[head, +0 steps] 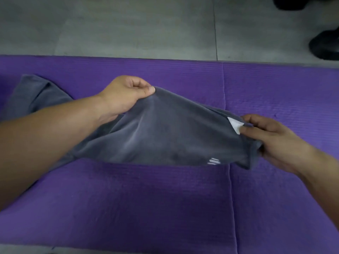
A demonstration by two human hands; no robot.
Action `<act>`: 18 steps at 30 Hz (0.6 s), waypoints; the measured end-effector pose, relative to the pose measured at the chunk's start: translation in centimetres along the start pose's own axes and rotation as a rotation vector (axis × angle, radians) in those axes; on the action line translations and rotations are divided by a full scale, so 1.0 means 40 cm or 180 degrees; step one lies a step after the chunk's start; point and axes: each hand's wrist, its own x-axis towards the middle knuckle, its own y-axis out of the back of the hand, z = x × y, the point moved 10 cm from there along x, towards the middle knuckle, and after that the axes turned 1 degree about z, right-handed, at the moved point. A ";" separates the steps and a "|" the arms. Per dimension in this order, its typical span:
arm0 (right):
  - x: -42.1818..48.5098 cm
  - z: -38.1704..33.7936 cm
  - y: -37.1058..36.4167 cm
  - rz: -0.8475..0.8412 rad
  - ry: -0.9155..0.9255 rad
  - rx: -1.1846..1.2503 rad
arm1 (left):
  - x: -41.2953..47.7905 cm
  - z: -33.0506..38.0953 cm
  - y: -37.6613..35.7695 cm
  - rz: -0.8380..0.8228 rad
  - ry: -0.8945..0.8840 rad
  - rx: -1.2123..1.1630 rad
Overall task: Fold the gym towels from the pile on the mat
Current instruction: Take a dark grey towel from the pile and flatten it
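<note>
**Grey towel (165,132) held over purple mat (128,198)**

The left hand (126,96) pinches the soft, velvety towel at its raised edge. The right hand (271,138) pinches the other end beside a white label (235,125). The cloth sags between them above the ribbed mat.

Grey concrete floor (128,24): fills the upper band of the view from edge to edge. The surface is matt and mottled, with lighter and darker patches. A narrow strip of the same floor shows at the bottom left corner.

Thin dark joint line (215,28): runs nearly vertically down the floor from the top edge, right of centre.

Black rounded shoe (325,45): rests on the floor at the right edge, well apart from the joint line and partly cut off.

Dark rounded object (291,2): sits in the top right corner above the shoe, cropped by the top edge. Its type cannot be determined.
</note>
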 end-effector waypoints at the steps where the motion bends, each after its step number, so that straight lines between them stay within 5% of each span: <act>1: -0.010 -0.001 0.010 -0.0078 -0.0071 0.0261 | 0.005 0.001 -0.002 0.0069 0.0002 -0.0041; 5: -0.037 0.016 0.053 -0.0703 -0.0483 0.0367 | 0.009 0.003 -0.051 -0.0078 0.0126 -0.0460; 8: -0.025 0.027 0.113 -0.0587 -0.0679 0.0468 | 0.020 0.025 -0.091 -0.0169 -0.0106 0.0041; 18: 0.177 -0.052 0.246 0.1115 -0.0260 0.1577 | 0.164 0.071 -0.086 0.1087 -0.0207 0.0797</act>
